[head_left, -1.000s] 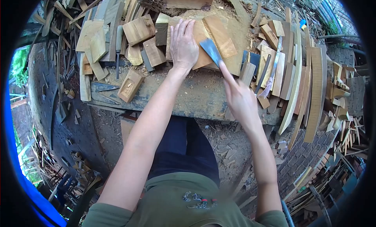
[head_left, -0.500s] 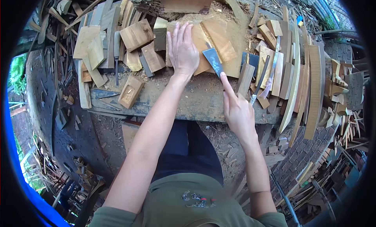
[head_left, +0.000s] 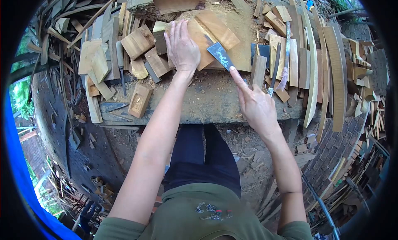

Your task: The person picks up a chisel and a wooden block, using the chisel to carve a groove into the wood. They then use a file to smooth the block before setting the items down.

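My left hand (head_left: 183,49) lies flat, fingers stretched together, on a pale wooden block (head_left: 200,43) on the workbench. In my right hand (head_left: 258,107) is a chisel (head_left: 220,55) with a wide, flared dark blade; my index finger lies along the blade and the handle is hidden in my palm. The blade's broad edge is right at the wood, just beside a smaller wooden piece (head_left: 219,29) that slants across it. Under these is a larger flat board (head_left: 241,62).
The workbench (head_left: 199,101) bears sawdust and chips. Left are wood offcuts (head_left: 137,42), a block with a recess (head_left: 140,100) and a narrow tool (head_left: 123,80). On the right lie a dark flat bar (head_left: 275,66) and long curved wood strips (head_left: 335,74). An upright board (head_left: 178,0) stands behind.
The view has shifted, so the bench's middle sits further left and higher. The chisel blade slants more to the left now. My left hand stays flat on the wood.
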A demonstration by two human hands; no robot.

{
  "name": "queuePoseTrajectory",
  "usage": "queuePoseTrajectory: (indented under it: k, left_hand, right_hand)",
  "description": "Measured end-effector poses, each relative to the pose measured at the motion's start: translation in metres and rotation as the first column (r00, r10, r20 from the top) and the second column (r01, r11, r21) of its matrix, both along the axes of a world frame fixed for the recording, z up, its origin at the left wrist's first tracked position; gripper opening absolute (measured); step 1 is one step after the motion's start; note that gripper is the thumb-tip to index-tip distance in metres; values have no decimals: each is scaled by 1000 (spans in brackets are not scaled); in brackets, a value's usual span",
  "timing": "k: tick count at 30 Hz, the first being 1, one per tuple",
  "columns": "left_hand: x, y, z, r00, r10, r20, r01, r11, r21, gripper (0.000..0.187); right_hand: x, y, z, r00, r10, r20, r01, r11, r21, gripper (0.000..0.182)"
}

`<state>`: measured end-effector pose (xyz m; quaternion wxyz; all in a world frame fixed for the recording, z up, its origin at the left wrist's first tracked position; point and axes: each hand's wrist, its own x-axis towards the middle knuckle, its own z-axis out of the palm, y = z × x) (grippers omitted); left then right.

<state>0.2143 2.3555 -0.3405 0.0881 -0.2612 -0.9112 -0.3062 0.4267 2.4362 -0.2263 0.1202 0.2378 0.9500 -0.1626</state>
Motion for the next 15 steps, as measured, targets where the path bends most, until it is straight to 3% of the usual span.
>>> queuePoseTrajectory:
  k: [3,5,10,15]
  left_hand:
    - [0,-1,1,999,-52,-7,51,996,-79,46]
    - [0,-2,2,998,-56,16,57,996,-62,45]
    - [0,0,0,999,-51,7,52,995,-80,46]
    - [1,0,2,1000,-26,11,27,999,-34,45]
  right_hand:
    - [-12,10,-11,999,19,-34,-20,1000,-23,54]
    - [-31,14,-21,982,49,-184,-48,999,10,51]
    - [-26,11,-5,996,29,-84,-30,1000,-10,49]
    - [-41,10,-16,985,42,-169,-42,999,4,49]
